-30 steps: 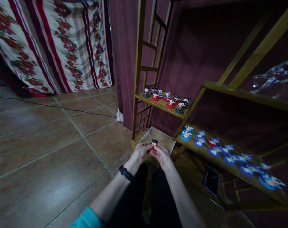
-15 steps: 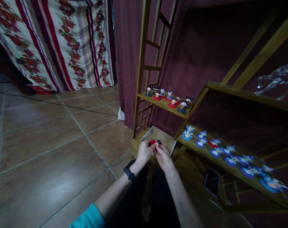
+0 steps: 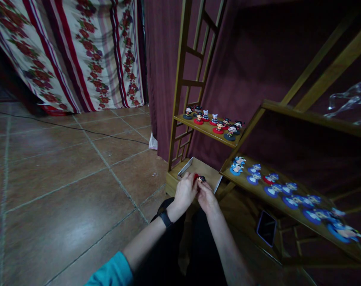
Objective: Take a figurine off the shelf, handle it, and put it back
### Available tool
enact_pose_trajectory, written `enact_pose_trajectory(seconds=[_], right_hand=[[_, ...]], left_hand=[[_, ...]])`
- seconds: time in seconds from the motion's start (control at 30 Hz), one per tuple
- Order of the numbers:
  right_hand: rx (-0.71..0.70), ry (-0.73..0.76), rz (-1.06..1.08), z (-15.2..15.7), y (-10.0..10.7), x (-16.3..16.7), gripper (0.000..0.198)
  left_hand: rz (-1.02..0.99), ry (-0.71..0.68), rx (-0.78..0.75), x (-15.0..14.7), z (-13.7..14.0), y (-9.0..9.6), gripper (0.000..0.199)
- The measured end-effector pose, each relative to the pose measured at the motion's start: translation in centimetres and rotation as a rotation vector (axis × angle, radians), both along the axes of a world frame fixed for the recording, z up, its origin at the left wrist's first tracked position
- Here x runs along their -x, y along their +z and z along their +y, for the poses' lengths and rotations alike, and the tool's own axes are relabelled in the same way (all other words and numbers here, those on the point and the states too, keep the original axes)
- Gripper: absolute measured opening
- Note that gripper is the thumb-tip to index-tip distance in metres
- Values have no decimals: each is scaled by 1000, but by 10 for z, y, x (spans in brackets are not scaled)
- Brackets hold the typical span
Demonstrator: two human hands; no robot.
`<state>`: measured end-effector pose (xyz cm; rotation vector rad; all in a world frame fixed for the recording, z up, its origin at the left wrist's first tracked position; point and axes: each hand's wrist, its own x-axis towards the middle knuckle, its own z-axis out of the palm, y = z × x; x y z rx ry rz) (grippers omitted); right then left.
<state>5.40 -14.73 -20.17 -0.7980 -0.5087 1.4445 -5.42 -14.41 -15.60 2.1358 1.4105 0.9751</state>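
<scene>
One small dark-haired figurine (image 3: 201,179) is lying tipped sideways between the person's two hands, just below the centre of the frame. The left hand (image 3: 184,192) is closing round its red base, and the right hand (image 3: 207,196) is gripping it near the head. Just beyond, one shallow open box (image 3: 208,169) is sitting on the low wooden ledge. Above it, mid-frame, I'm counting nine figurines (image 3: 231,130) standing on the upper shelf (image 3: 206,128), two of them pale-haired. At the right, the lower shelf (image 3: 242,180) is holding roughly a dozen more, mostly blue-based, blurring together towards the frame's edge. Any lettering is too small for me to read. One phone (image 3: 266,228) is resting at the lower right, and one flowered cloth (image 3: 91,59) is hanging at the upper left.
</scene>
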Motion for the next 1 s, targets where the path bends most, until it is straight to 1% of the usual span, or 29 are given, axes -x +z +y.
enact_pose_trajectory(seconds=[0.13,0.23,0.3,0.43,0.6,0.8,0.9,1.0], right_hand=[[-1,21,1,0,-1,-3,26],[-23,49,17,1,-3,-5,31],[-34,56,29,1,-6,-6,32],[-34,36,58,0,-11,-8,27],[-37,45,84,-1,-16,-11,31],[-49,74,80,0,-20,-15,38],[-54,78,62,1,-26,-17,39],[-60,70,51,3,-35,-22,40]], left_hand=[[178,-17,-69,0,-4,5,30],[300,-56,-167,-1,-4,7,33],[366,-68,-238,-3,-3,6,37],[468,-103,-349,-7,-2,1,39],[524,-132,-405,-9,-3,-3,38],[529,-166,-395,-9,-2,-6,39],[554,-171,-402,-10,0,-9,39],[586,-157,-442,-12,1,-15,39]])
